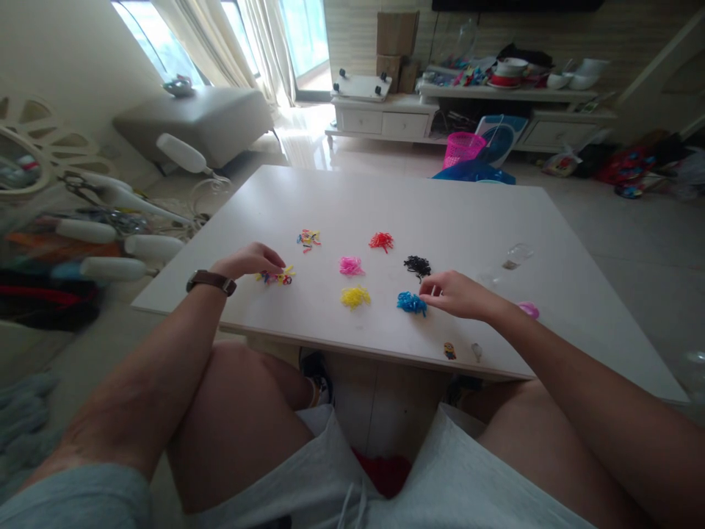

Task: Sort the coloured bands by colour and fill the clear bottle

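The left hand (250,261), a watch (211,281) on its wrist, is resting on the white surface (468,213) with its fingers (274,258) curled together over a mixed-colour pile (277,277) of small bands, though whether they are pinching any cannot be told. The right hand (457,295) is lying just beside the blue pile (411,303), its fingers (432,289) loosely drawn together and touching that pile's edge, with the black pile (417,265) close behind. Yellow (355,296), pink (351,265) and red (381,241) piles are sitting between the two hands.
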Action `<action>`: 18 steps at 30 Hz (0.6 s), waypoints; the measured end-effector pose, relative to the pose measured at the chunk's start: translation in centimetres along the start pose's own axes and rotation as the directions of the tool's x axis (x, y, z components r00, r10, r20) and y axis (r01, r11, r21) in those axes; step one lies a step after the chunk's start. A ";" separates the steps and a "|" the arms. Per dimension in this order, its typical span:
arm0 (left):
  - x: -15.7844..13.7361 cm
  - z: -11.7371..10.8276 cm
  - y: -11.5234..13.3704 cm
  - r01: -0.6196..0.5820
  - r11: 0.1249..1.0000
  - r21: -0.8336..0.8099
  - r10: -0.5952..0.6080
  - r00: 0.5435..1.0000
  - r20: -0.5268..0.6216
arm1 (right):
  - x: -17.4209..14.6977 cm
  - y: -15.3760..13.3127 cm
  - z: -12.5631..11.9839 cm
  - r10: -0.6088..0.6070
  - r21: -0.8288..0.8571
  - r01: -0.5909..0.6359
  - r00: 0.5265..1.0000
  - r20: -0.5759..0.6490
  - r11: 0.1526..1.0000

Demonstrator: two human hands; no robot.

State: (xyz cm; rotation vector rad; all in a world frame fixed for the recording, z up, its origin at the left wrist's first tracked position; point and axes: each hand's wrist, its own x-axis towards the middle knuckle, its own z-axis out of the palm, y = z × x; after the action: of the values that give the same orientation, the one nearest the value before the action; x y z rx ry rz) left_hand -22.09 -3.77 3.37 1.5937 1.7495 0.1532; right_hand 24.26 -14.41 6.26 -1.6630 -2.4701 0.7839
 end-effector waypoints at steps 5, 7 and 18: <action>0.4 0.2 0.4 -0.031 0.996 0.086 0.023 0.995 0.093 | 0.1 0.3 0.3 -0.011 0.009 0.011 1.000 0.018 1.000; 0.6 0.4 0.7 -0.040 0.991 0.124 0.026 0.993 0.111 | 0.2 0.3 0.4 -0.015 0.008 0.015 1.000 0.026 1.000; 1.3 1.1 0.8 -0.053 0.980 0.189 0.014 0.979 0.203 | 0.1 0.3 0.5 -0.024 0.007 0.024 0.999 0.030 1.000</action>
State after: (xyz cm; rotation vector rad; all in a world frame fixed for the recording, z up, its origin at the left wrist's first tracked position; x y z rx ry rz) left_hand -20.72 -2.87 2.45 1.7136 1.6206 -0.1623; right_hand 24.30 -14.39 5.62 -1.6281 -2.4992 0.8193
